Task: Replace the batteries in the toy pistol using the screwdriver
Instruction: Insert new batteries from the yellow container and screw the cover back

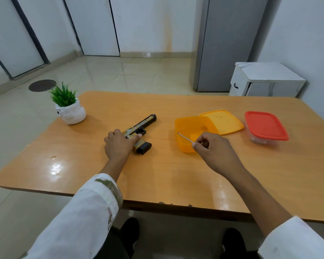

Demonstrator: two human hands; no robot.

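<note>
A gold and black toy pistol (143, 125) lies on its side on the orange table (157, 174), barrel pointing away to the right, black grip base toward me. My left hand (118, 144) lies over its rear part, thumb stretched along the frame. My right hand (211, 148) pinches a thin metal screwdriver (184, 137); its shaft points up and left, over the open orange box (183, 146). The screwdriver's handle is hidden in my fingers.
An orange lid (222, 121) leans behind the open box. A clear container with a red lid (266, 126) stands at the right. A small potted plant (68, 107) sits at the table's far left corner. A white cabinet (266, 79) stands behind the table.
</note>
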